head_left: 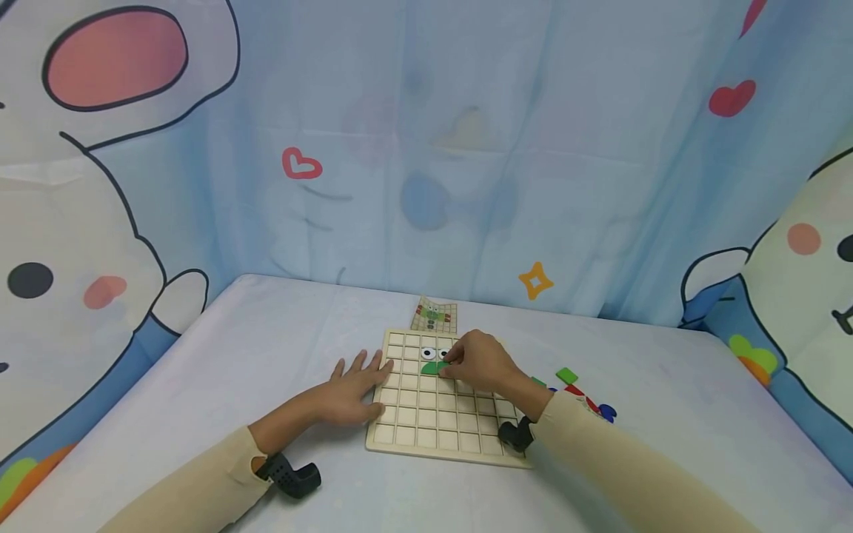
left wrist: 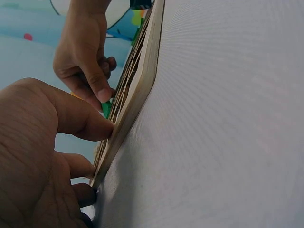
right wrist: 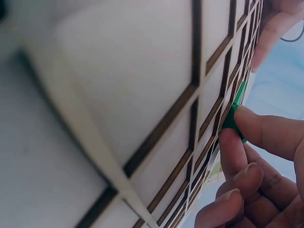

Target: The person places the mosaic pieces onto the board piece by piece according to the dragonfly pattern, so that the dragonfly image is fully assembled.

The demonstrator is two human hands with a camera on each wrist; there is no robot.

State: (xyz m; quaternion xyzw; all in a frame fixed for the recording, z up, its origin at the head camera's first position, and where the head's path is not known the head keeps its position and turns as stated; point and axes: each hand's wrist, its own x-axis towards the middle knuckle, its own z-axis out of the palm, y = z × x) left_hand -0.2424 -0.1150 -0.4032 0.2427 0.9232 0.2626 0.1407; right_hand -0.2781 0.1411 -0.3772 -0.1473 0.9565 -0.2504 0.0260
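A wooden grid board (head_left: 426, 422) lies on the white-covered table. Near its top sit two eye tiles (head_left: 429, 354), the right one partly covered by my fingers. Just below them a green tile (head_left: 430, 368) rests in the grid. My right hand (head_left: 481, 363) pinches another green tile (right wrist: 232, 118) between thumb and index finger, low over the board beside the first. My left hand (head_left: 349, 392) is spread at the board's left edge, its thumb and fingertips touching the rim (left wrist: 137, 102).
Behind the board a small picture card (head_left: 435, 316) shows a pattern on a grid. Right of the board, partly behind my right forearm, lie loose pieces: a green tile (head_left: 567, 375), a red piece (head_left: 574, 390) and a blue piece (head_left: 607, 411). A printed curtain (head_left: 466, 148) hangs behind the table.
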